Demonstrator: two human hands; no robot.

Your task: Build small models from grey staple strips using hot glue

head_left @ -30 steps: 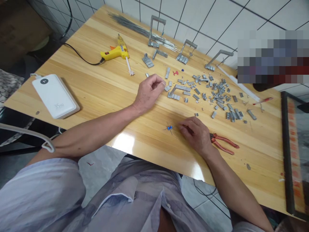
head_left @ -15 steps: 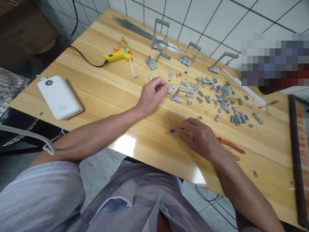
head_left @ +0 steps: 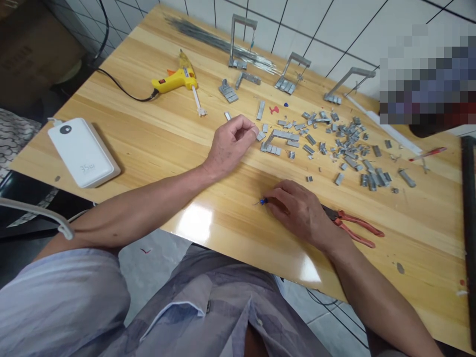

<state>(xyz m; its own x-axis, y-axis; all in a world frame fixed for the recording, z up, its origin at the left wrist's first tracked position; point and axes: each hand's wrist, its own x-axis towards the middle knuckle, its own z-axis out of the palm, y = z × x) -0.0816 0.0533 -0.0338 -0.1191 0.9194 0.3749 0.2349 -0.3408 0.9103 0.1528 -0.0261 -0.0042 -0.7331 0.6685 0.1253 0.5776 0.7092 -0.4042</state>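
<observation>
My left hand [head_left: 230, 144] rests on the wooden table [head_left: 148, 134], thumb and index fingertips pressed together beside a small grey metal piece [head_left: 261, 135]; whether anything sits in the pinch is too small to tell. Just right of it lies a grey bracket-shaped piece [head_left: 284, 135] with small blocks. My right hand [head_left: 293, 206] is low over the table nearer the front edge, its thumb and fingers closed on a small blue item [head_left: 263, 201] with a thin wire end. Beside the right wrist lie pliers with red handles [head_left: 359, 223], their jaws partly hidden by the hand.
Many small grey pieces [head_left: 347, 144] are scattered right of centre. Three upright grey frames, one at the back [head_left: 243, 20], stand near the tiled wall. A yellow glue gun [head_left: 176, 82], thin metal rods [head_left: 211, 42] and a white power bank [head_left: 84, 153] lie further left.
The view has shifted slightly. My right hand has moved a little left relative to the pliers, uncovering more of them, and its fingers now cover more of the blue item. My left hand keeps its pinch.
</observation>
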